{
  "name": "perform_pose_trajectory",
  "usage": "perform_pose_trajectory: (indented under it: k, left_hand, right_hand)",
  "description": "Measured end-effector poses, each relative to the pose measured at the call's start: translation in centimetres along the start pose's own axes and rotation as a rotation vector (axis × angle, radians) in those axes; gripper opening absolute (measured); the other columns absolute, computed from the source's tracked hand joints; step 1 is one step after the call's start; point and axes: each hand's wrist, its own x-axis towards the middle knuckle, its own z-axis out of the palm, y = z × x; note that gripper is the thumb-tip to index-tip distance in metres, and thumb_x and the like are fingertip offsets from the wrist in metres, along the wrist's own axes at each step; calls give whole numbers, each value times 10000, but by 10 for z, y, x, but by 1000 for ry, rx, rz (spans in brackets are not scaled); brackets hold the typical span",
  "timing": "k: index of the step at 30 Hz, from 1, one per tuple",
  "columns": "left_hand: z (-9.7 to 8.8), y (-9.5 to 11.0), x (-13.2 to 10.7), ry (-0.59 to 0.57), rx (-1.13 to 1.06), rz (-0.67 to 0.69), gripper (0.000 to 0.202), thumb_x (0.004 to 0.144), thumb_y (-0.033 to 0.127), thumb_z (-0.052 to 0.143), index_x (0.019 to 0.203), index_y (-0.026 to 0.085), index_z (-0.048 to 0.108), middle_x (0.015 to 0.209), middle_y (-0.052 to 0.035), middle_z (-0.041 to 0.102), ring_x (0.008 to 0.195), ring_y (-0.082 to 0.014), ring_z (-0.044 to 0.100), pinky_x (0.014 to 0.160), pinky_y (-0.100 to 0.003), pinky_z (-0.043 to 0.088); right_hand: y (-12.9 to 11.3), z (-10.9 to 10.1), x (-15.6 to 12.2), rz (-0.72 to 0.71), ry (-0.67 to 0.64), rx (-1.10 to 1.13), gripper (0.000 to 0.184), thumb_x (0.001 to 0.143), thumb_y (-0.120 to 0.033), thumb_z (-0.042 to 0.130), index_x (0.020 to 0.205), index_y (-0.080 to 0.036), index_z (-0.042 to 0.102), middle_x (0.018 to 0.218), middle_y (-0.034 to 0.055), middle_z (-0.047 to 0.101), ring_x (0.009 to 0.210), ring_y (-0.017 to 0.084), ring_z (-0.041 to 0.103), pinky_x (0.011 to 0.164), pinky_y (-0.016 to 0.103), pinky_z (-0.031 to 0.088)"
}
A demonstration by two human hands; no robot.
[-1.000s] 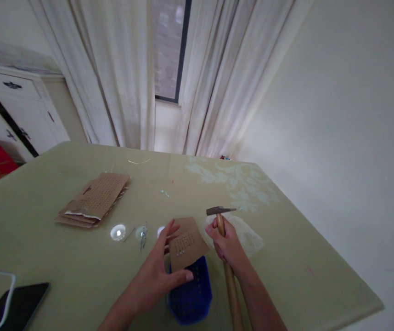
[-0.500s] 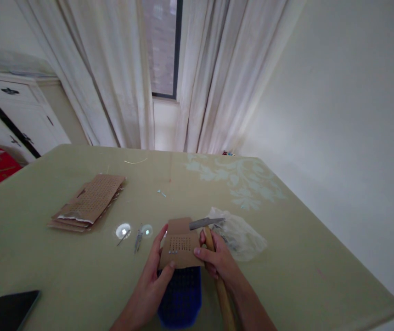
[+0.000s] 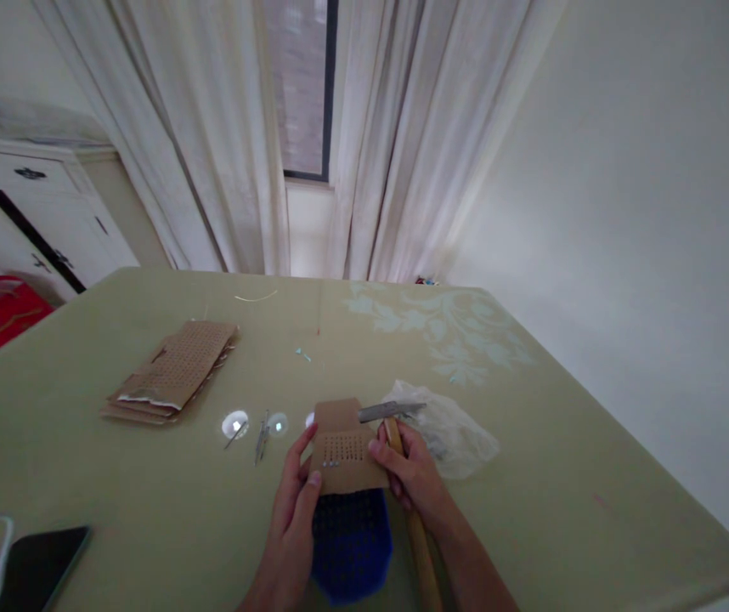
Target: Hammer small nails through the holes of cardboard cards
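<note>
Cardboard (image 3: 347,449) now sits steadied between my left grip (image 3: 294,501), pinching one edge, and my right grip (image 3: 414,474), which stood apart from it a second ago and now pinches the other while clasping the hammer (image 3: 392,412).

A creased brown cardboard piece (image 3: 348,473) with rows of small holes was tilted above the green table (image 3: 549,459), short of its far edge. Beside it, toward the right edge, slanted a wooden-handled, grey-metal-headed hammer (image 3: 421,551).
</note>
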Motion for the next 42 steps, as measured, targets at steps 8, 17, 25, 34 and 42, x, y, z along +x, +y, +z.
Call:
perform_pose_trajectory:
  k: [8, 17, 25, 34, 42]
  left_hand:
    - [-79, 45, 70, 243, 1033, 211, 481, 995, 578, 434, 1148, 201, 690, 1124, -143, 779, 996, -323, 752, 873, -461, 623]
    - [-118, 34, 83, 256, 1340, 219, 341, 956, 407, 394, 887, 206, 661, 962, -185, 708, 953, -374, 650, 965, -535, 514]
    - [-97, 42, 76, 310, 1213, 299, 430, 1059, 443, 326, 1101, 180, 664, 1047, -176, 739, 1002, -360, 686, 941, -513, 547]
    - [-35, 47, 34, -78, 357, 368, 194, 1012, 445, 704, 982, 261, 755, 925, -19, 802, 888, -200, 760, 825, -285, 613]
    - [-27, 49, 31, -131, 497, 413, 186, 1015, 415, 701, 958, 275, 810, 1008, -38, 843, 979, -239, 790, 879, -332, 619]
  right_hand:
    - [6, -6, 9, 8, -37, 35, 631, 839, -869, 670, 835, -258, 511, 405, -131, 447, 293, 67, 274, 263, 155, 223]
    - [7, -3, 3, 55, -43, 3, 553, 774, -686, 850, 921, -269, 519, 453, -160, 420, 331, 63, 287, 272, 141, 234]
    - [8, 1, 3, 18, -98, 25, 536, 831, -686, 835, 896, -251, 528, 472, -148, 445, 336, 51, 291, 268, 126, 236]
    - [12, 0, 5, 18, -105, 67, 519, 839, -665, 836, 909, -247, 537, 457, -149, 447, 318, 53, 293, 265, 136, 244]
    - [7, 3, 2, 62, -92, 25, 553, 762, -625, 903, 934, -249, 536, 543, -135, 502, 346, 52, 349, 285, 161, 259]
